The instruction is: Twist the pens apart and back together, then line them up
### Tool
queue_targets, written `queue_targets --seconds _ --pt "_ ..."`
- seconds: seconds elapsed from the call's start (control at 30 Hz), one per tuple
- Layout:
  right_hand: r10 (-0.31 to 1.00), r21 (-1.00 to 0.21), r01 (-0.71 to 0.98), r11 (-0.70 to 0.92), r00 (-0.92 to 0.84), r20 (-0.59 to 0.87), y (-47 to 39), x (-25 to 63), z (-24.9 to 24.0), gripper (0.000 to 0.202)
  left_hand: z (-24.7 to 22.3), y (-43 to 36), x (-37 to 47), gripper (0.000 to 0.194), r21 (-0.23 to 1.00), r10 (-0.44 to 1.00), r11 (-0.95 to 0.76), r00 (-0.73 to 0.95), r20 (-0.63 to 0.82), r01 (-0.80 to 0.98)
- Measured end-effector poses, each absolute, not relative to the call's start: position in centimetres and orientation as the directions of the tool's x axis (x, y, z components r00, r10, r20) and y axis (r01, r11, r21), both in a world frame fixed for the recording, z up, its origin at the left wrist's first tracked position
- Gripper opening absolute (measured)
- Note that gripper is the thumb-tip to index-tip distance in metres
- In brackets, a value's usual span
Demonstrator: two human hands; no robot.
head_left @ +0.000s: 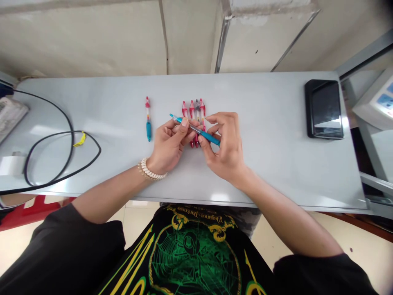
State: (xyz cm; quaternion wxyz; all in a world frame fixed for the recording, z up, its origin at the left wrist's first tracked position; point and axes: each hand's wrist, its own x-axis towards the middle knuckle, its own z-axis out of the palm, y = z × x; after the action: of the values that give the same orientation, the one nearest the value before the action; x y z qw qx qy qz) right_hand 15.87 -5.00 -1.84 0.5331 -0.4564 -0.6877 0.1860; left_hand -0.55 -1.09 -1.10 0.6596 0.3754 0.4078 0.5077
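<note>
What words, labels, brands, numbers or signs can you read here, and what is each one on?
"Elegance" and "Darkness", upside down, on the black shirt; the mark between is unclear.
Held teal pen, nearby pens: nothing legible.
Yellow tag: any writing too small to read.
White machine at right: any print too blurred.

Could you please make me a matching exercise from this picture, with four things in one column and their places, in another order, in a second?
Things
1. Blue-and-grey pen
2. Pink-and-blue pen
3. Bracelet
4. Black cable

Places
A. Worn on the left arm
B. Lying apart, to the left of the hands
C. Looped at the left end of the table
D. Held by the left hand and right hand

Right pairs: 1-D, 2-B, 3-A, 4-C
</note>
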Motion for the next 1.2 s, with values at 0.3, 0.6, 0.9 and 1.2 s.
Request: queue_targets --seconds 0.3,0.6,0.9,1.2 --pt "0.850 -0.775 0.422 0.471 0.018 0.526 -4.4 17.0 -1.5 0.023 -0.9 -0.6 -0.7 0.020 0.880 0.992 0.128 0.060 -0.113 -0.457" --pt "0.865 -0.810 0.364 0.459 0.024 0.501 -4.5 17.5 -0.9 0.021 -0.9 -0.7 -0.7 0.023 0.875 0.992 0.126 0.063 -0.110 -0.467" --pt "0.886 -0.825 0.361 0.434 -0.005 0.464 -4.4 17.8 -0.7 0.016 -0.9 -0.7 -0.6 0.024 0.880 0.985 0.172 0.048 -0.169 -0.443" --pt "0.949 -0.911 0.286 0.297 0.022 0.316 -4.8 17.4 -0.7 0.024 -0.8 -1.0 -0.6 0.026 0.905 0.992 0.122 0.076 -0.100 -0.407"
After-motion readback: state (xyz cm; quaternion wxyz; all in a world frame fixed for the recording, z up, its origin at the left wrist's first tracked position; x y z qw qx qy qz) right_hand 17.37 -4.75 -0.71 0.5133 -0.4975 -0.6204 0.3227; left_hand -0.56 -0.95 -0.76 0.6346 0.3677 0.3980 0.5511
